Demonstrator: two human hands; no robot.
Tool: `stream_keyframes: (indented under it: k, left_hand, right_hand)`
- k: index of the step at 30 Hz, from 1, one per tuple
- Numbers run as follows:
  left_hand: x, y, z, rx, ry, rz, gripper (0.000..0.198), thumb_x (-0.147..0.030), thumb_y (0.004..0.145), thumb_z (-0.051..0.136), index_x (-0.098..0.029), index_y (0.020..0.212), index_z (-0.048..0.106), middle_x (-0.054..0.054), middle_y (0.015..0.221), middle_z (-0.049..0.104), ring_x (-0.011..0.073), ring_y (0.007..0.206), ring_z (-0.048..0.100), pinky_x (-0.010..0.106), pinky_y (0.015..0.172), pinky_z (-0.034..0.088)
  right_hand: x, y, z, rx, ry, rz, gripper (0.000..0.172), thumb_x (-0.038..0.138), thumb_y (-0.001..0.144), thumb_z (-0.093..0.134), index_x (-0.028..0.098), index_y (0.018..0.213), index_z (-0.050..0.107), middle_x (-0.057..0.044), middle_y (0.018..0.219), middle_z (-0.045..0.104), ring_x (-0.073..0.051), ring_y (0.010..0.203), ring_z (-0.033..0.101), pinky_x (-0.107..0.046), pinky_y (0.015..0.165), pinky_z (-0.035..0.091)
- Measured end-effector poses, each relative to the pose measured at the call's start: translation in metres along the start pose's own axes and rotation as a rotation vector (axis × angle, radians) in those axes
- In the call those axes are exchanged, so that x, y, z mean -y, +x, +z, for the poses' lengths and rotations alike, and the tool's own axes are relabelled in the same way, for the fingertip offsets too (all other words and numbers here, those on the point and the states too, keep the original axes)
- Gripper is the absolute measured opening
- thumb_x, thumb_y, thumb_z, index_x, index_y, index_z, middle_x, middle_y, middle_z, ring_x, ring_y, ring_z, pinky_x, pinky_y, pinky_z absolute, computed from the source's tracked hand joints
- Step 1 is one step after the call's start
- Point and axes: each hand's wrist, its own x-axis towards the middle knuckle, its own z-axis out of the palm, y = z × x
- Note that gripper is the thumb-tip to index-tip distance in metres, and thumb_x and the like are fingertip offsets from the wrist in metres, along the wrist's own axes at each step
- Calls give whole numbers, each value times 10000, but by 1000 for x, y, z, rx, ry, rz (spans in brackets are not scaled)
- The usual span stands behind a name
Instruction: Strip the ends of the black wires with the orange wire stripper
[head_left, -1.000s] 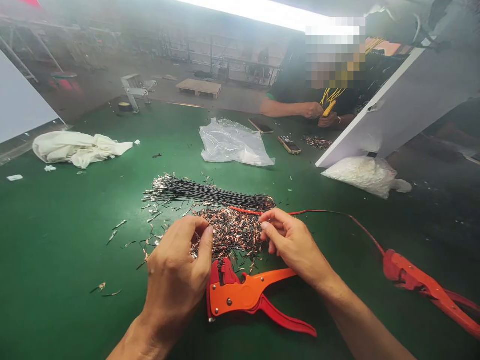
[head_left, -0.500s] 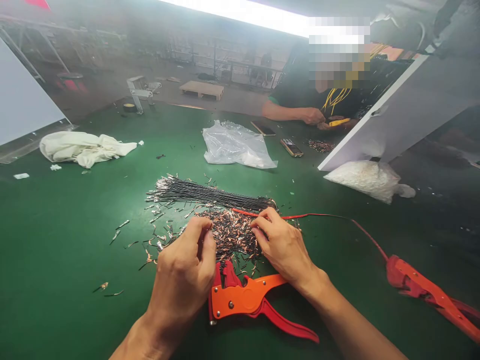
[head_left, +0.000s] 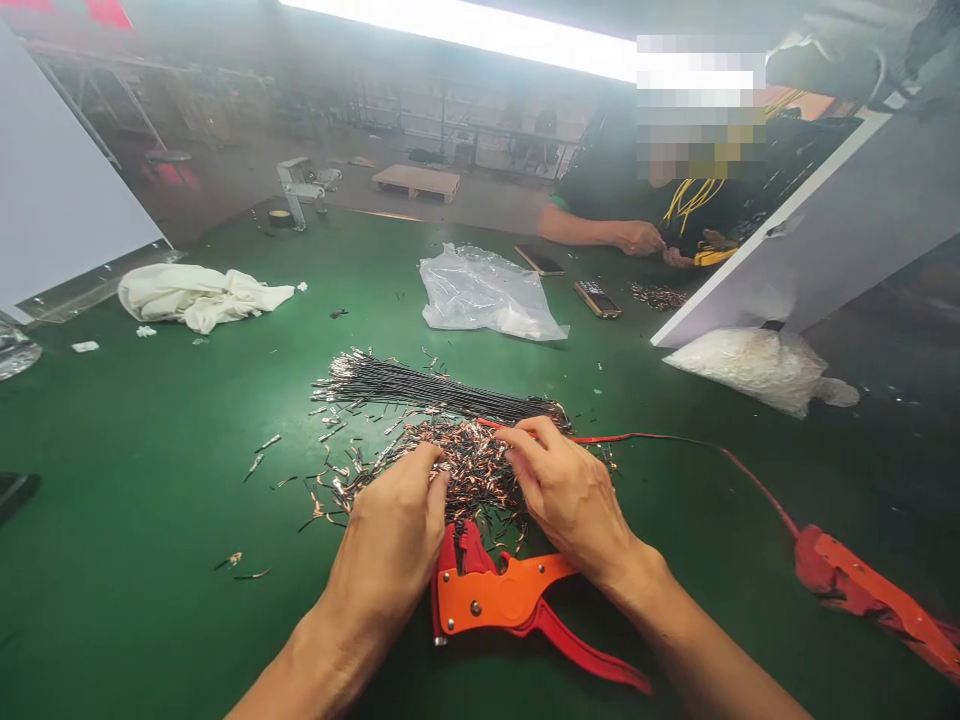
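My left hand (head_left: 394,525) is closed at the left edge of a pile of short black wire offcuts with bare copper ends (head_left: 480,465). Thumb and forefinger are curled together; anything between them is hidden. At the pile's right side, my right hand (head_left: 574,490) has its fingers bent in a pinch, and whatever they hold is too small to make out. Between my wrists lies an orange and red wire stripper (head_left: 502,595), its jaws towards the pile. Behind the pile is a bundle of black wires (head_left: 435,385) with metal terminals at the left end.
A red cord (head_left: 675,438) runs to a second orange tool (head_left: 862,580) at right. Farther back lie a white cloth (head_left: 202,295), a clear plastic bag (head_left: 487,290) and two phones (head_left: 598,299). Across the table, a person's hands (head_left: 641,238) work beside a white panel (head_left: 780,240).
The camera has turned slightly left, so everything appears farther right. My hands keep nearly the same pose beside the offcuts. The other person's hands have shifted slightly.
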Motion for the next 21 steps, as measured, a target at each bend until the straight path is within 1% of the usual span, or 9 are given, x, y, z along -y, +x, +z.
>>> stream_keyframes:
  k: [1,3,7,10,13,16,18,21]
  left_hand:
    - [1,0,1,18,0,-11,147,-154,902,453,-193,904,595,8,734,680,171,628,648,268,560,444]
    - [2,0,3,36,6,-39,141,-148,900,461,-194,901,595,10,742,687,186,648,659,274,563,439]
    - [2,0,3,65,5,-76,149,-139,898,460,-196,898,598,14,750,688,201,667,666,285,576,439]
    - [2,-1,2,114,-21,-84,163,-132,902,447,-200,875,593,8,742,682,194,649,657,284,570,439]
    - [2,-1,1,124,-9,-98,157,-126,897,457,-197,876,595,16,741,683,205,659,662,292,574,443]
    - [2,0,1,114,-8,-101,150,-130,899,470,-194,886,605,29,782,698,220,706,676,305,593,457]
    - [2,1,1,126,-32,-105,153,-140,908,469,-195,876,608,25,770,698,216,690,675,308,594,462]
    - [1,0,0,123,-100,-94,168,-151,923,463,-203,935,622,15,767,702,204,686,679,306,606,479]
  right_hand:
    - [1,1,0,3,16,-32,245,172,977,470,241,1165,613,-61,1099,616,-175,800,612,-300,729,484]
    - [4,4,1,10,37,-101,272,165,960,513,289,1174,627,-55,1134,605,-172,791,588,-308,738,480]
    - [11,13,1,50,-7,-169,254,152,935,553,291,1114,669,-62,1149,597,-175,755,550,-311,699,453]
    - [15,23,1,98,-45,-203,194,151,930,552,257,1008,694,-60,1123,607,-173,726,544,-312,672,424]
    - [17,29,2,135,-60,-251,161,112,915,552,207,910,683,-63,1084,622,-170,727,553,-307,652,392]
    - [17,32,2,148,-60,-267,132,98,912,546,169,899,656,-74,1077,630,-169,729,556,-307,649,373]
    - [16,32,2,143,-49,-267,124,90,912,535,158,909,638,-75,1062,636,-170,728,554,-306,648,364]
    - [17,30,1,128,-16,-262,144,67,912,503,161,906,612,-44,923,651,-168,679,533,-302,629,344]
